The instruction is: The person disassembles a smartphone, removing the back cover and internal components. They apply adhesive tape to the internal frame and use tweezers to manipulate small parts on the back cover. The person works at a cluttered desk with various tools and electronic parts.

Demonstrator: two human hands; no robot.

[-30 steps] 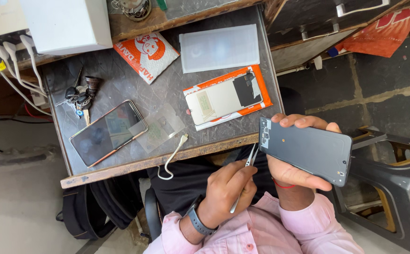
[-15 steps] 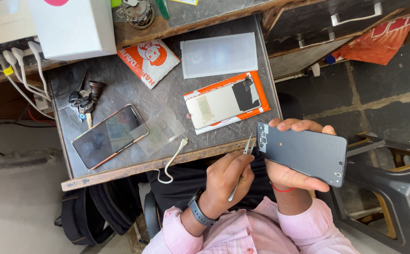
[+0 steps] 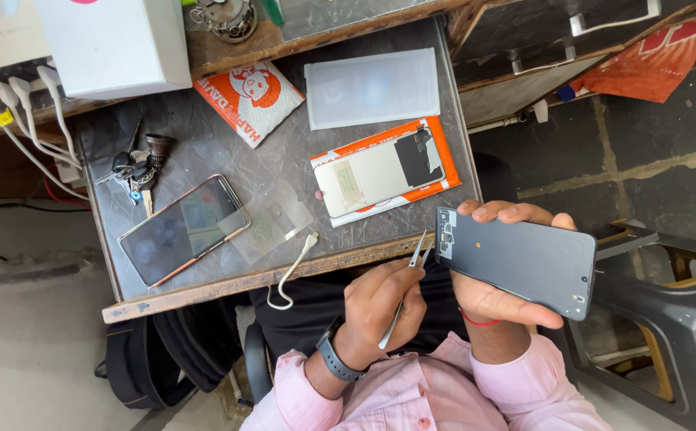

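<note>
I see the dark grey, flat rectangular phone body (image 3: 516,259) held in the air just past the table's (image 3: 204,144) near right corner, with the right hand (image 3: 496,299) clamped around it from beneath. The left hand (image 3: 380,307) is closed on thin metal tweezers (image 3: 408,283), whose tips touch the phone's left end. My worry is that too much pressure could make the tips skid and gouge the exposed parts. With nothing supporting it from below, the phone could also slip and fall.

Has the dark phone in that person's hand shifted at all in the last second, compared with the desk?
No: the dark phone has hardly moved, its end still just off the desk edge.
</note>
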